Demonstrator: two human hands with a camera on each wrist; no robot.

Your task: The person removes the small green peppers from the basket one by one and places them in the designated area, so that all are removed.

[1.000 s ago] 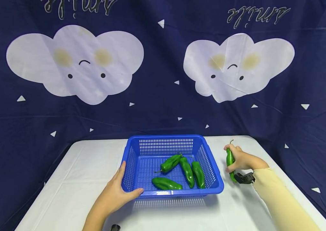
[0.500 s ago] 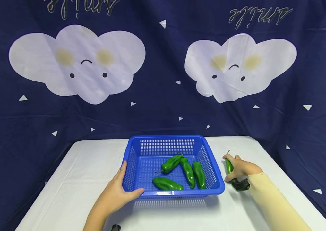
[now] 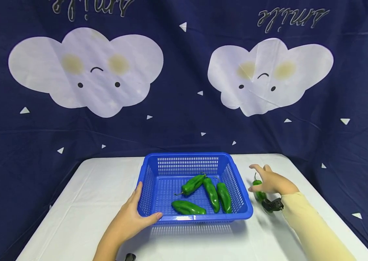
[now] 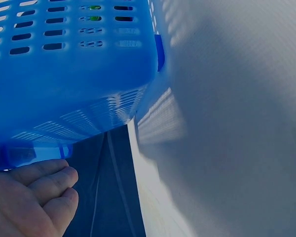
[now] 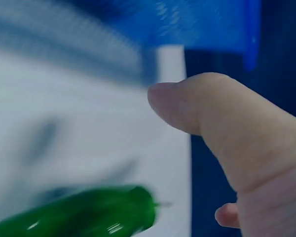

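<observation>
A blue plastic basket (image 3: 200,218) with slotted walls stands on the white table, several green peppers (image 3: 211,194) lying in it. My left hand (image 3: 128,220) grips its near left corner, thumb over the front rim and fingers along the left side. In the left wrist view, fingers (image 4: 52,185) bend just under the rim. Right of the basket a single green pepper (image 3: 260,197) lies on the table. My right hand (image 3: 272,181) is over it with thumb and fingers spread apart. The right wrist view shows this pepper (image 5: 103,211) apart from the thumb (image 5: 207,103).
The white-covered table (image 3: 83,203) extends left and in front of the basket. Behind it hangs a dark blue cloth (image 3: 184,108) with white clouds. A black wrist strap (image 3: 272,205) sits on the right wrist.
The right hand brought the pepper down and nearer along the basket's right side, then let go of it; its fingers have spread. Left hand and basket stay put.
</observation>
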